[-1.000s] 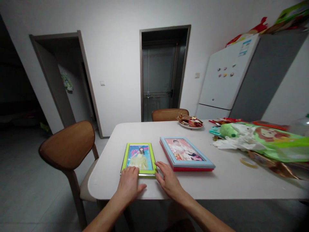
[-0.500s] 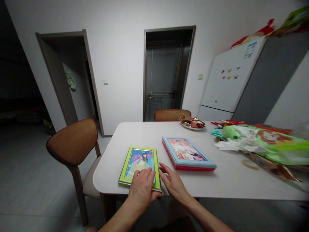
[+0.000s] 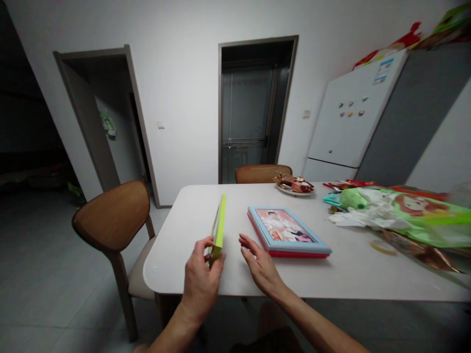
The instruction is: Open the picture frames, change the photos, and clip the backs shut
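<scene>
A lime-green picture frame (image 3: pixel 220 228) stands on edge over the left part of the table, turned so that mostly its narrow side shows. My left hand (image 3: pixel 202 269) grips its near end between thumb and fingers. To the right of it my right hand (image 3: pixel 260 264) hovers with fingers stretched out, holding nothing. Beyond that hand lies a light-blue picture frame (image 3: pixel 274 245) with a pink picture, on top of a red frame (image 3: pixel 298 254). The green frame's picture is almost hidden by the tilt.
The white table (image 3: pixel 176 235) carries a plate of food (image 3: pixel 294 185) at the back. A pile of plastic bags and wrappers (image 3: pixel 408 211) covers its right side, with a tape roll (image 3: pixel 382 248) nearby. Brown chairs stand at the left (image 3: pixel 114 215) and far side (image 3: pixel 263 173).
The green frame was lying flat, picture up; my left hand has raised it onto its edge. My right hand has come away from the frame's right side.
</scene>
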Demonstrator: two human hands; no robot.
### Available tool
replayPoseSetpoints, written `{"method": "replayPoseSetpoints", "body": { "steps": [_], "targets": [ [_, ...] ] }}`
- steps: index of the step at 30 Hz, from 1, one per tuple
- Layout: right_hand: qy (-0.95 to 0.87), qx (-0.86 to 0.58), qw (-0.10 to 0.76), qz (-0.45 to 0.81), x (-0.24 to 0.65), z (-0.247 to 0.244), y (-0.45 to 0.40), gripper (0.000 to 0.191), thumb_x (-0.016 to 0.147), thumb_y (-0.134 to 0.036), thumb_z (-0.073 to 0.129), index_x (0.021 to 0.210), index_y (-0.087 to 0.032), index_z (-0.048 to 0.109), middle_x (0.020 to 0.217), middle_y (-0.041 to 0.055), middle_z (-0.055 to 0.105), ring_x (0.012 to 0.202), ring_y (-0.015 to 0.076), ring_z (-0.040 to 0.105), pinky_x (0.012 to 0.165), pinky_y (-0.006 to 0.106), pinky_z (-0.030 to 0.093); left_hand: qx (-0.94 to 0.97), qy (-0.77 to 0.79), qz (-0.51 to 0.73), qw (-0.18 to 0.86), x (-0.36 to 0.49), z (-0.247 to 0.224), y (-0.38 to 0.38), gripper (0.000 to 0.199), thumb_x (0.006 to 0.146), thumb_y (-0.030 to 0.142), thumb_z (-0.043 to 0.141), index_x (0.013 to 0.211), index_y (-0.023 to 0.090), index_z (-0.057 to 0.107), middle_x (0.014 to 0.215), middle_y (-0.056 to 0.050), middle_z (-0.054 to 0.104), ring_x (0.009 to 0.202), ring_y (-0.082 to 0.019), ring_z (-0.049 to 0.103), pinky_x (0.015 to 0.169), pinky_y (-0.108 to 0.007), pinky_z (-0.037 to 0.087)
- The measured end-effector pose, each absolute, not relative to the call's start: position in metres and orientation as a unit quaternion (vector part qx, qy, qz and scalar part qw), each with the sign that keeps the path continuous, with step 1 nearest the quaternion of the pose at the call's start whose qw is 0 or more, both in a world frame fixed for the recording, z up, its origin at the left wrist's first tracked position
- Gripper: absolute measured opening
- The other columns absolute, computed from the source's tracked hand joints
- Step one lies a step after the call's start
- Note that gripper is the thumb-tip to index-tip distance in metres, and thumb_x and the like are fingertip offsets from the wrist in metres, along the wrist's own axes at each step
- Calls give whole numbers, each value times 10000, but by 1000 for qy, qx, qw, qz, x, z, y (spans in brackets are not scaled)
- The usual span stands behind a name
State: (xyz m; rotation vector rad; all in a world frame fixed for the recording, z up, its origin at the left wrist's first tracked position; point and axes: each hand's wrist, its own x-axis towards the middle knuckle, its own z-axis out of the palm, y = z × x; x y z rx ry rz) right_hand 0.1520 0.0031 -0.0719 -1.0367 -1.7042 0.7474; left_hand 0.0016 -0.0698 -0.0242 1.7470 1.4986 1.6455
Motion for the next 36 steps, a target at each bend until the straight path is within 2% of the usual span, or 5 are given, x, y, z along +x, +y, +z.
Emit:
{"method": "replayPoseSetpoints", "body": {
  "steps": [3, 7, 15, 24, 36],
  "targets": [
    [-751, -400, 442, 284, 134, -71, 1, 442, 782, -360, 413, 1170, -157, 465, 1167, 111, 518, 1063, 199, 480, 925, 373, 352, 513, 510, 645, 246, -12, -26, -67, 466, 704, 255, 551, 1130, 213, 366, 1019, -51, 552, 896, -175, 560, 713, -275, 482],
    [-807, -405, 371, 217, 126, -81, -1, 378, 762, -296, 440, 1105, -168, 531, 1131, 106, 546, 1047, 209, 484, 907, 371, 356, 494, 550, 606, 294, -32, -58, -69, 544, 690, 268, 553, 1185, 172, 349, 1130, -79, 526, 996, -183, 525, 860, -299, 413],
    [-866, -406, 280, 88, 134, -89, -5, 326, 735, -282, 468, 1025, -188, 582, 1097, 116, 556, 1012, 228, 496, 857, 368, 363, 570, 683, 429, 159, -44, -109, -87, 565, 725, 356, 499, 1227, 148, 342, 1241, -125, 450, 1171, -275, 360, 956, -442, 296],
    [-871, -415, 251, 69, 139, -94, -8, 320, 736, -278, 468, 1029, -209, 576, 1096, 108, 551, 1025, 223, 481, 861, 368, 342, 680, 655, 329, 21, -45, -122, -89, 472, 750, 292, 491, 1179, 128, 384, 1227, -153, 460, 1154, -243, 392, 979, -492, 240],
    [-941, -254, 183, 131, 130, -69, 7, 159, 690, -208, 560, 787, -256, 677, 1003, 43, 561, 911, 176, 495, 775, 284, 377, 769, 567, 274, 104, -41, -92, -74, 348, 643, 143, 606, 979, 197, 533, 1149, -91, 537, 1115, -237, 435, 954, -473, 290]
  ]
}}
